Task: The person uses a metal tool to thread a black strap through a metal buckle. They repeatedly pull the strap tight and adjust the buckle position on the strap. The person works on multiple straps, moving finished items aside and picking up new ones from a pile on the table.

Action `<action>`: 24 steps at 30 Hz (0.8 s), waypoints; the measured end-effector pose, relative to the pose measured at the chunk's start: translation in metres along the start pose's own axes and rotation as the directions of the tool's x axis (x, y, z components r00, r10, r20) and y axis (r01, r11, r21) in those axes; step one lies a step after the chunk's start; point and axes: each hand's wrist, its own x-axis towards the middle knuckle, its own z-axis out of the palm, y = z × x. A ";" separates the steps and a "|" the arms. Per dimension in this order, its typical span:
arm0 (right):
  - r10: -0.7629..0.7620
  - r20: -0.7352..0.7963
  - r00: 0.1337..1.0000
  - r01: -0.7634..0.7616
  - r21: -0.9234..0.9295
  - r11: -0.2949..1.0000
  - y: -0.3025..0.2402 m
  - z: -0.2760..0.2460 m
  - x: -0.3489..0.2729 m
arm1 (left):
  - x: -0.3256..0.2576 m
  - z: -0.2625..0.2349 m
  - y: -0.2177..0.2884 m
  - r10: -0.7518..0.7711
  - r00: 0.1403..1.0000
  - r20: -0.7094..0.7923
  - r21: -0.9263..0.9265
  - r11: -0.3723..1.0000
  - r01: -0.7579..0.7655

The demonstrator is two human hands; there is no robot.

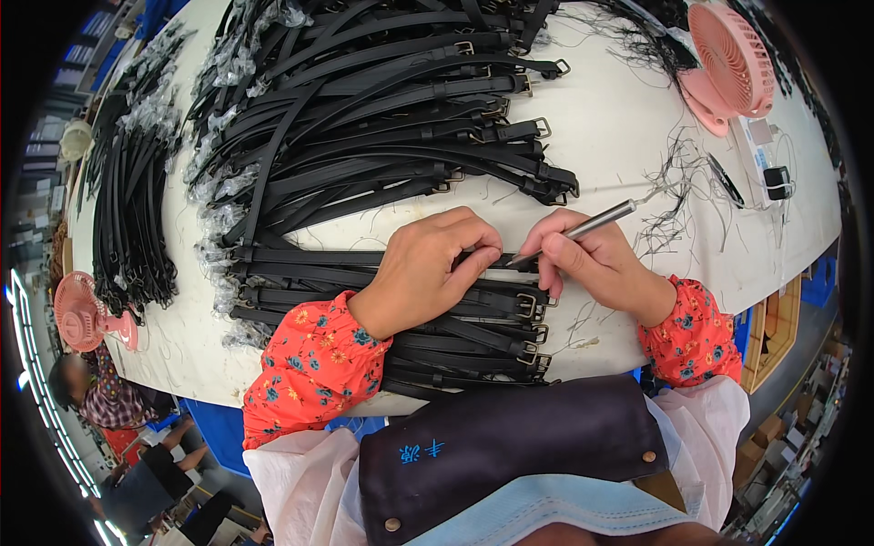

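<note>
My left hand (423, 268) is closed on a black belt (314, 257) near its buckle end, thumb and fingers pinched together. Just to its right, my right hand (596, 264) grips a slim silver pen-shaped tool (601, 219) like a pencil. The tool's thin tip points down and left at the belt, close to my left fingertips; whether it touches cannot be made out. A thin cord or wire appears at the tool's upper end. Below my hands lie several more black belts (455, 341) with metal buckles (530, 350) toward the right.
A large pile of black belts (364, 127) covers the table's far middle, with clear plastic wrap (214, 182) along its left. Another belt bundle (137, 209) lies at left. Pink fans (728, 59) stand on the table (619, 155). Black thread scraps (669, 218), a pen (726, 180) and a power strip (756, 150) are at right.
</note>
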 end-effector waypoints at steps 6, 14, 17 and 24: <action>0.000 0.006 1.000 0.000 -0.006 1.000 0.000 0.000 0.000 | 0.000 0.000 -0.001 0.006 1.000 -0.004 -0.003 1.000 -0.006; -0.013 -0.007 1.000 0.013 0.002 1.000 0.002 0.000 0.000 | -0.001 -0.002 0.001 -0.031 1.000 0.001 -0.025 0.999 0.031; -0.025 -0.025 0.999 0.025 0.006 1.000 0.003 -0.001 0.000 | -0.001 -0.003 -0.001 -0.049 0.999 0.011 -0.064 0.997 0.050; -0.014 -0.029 0.999 0.014 0.010 1.000 0.001 -0.001 0.000 | -0.001 -0.010 0.003 -0.057 0.994 0.094 -0.028 0.998 0.060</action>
